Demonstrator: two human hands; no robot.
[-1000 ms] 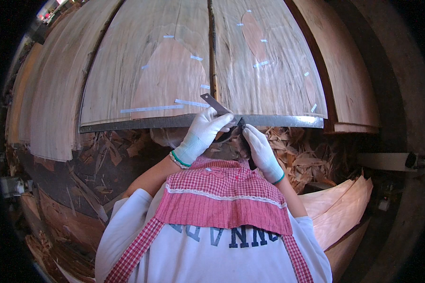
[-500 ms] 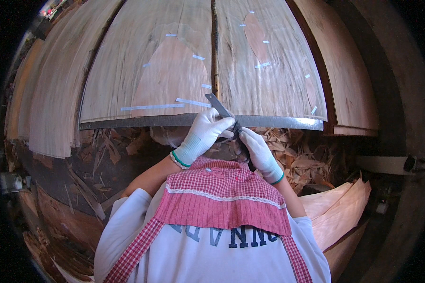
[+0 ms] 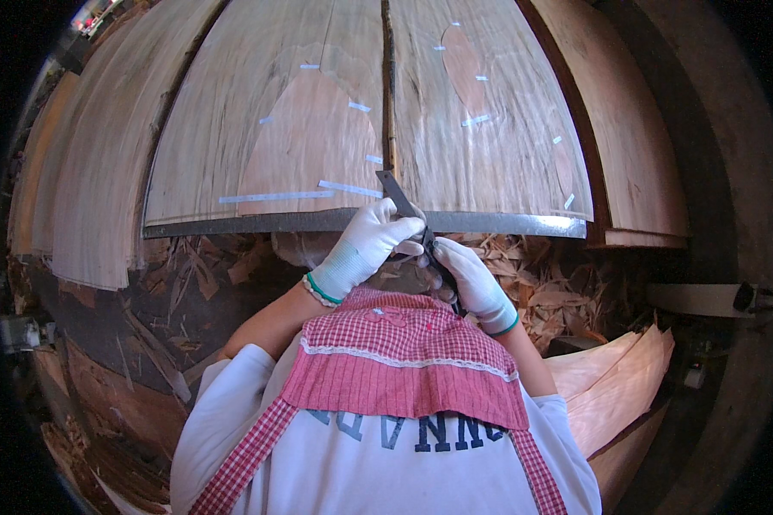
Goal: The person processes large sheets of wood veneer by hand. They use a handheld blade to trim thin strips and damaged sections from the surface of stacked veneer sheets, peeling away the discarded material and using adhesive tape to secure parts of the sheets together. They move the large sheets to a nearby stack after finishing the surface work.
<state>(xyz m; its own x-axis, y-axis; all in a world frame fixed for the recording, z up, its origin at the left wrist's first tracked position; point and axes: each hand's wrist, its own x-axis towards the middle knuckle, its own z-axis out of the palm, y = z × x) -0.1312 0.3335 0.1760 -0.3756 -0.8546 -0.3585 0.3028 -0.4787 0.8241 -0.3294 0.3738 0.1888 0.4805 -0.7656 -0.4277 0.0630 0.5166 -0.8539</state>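
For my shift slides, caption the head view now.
Gloved left hand holds a dark flat strip, gloved right hand a dark piece, near taped wood sheets.

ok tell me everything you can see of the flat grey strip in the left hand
The flat grey strip looks like metal: narrow, straight-sided, with what seems a small hole near its far end. It slants from upper left to lower right, pinched by the gloved left hand. Its near end meets a dark piece at the gloved right hand; whether they are joined cannot be told.
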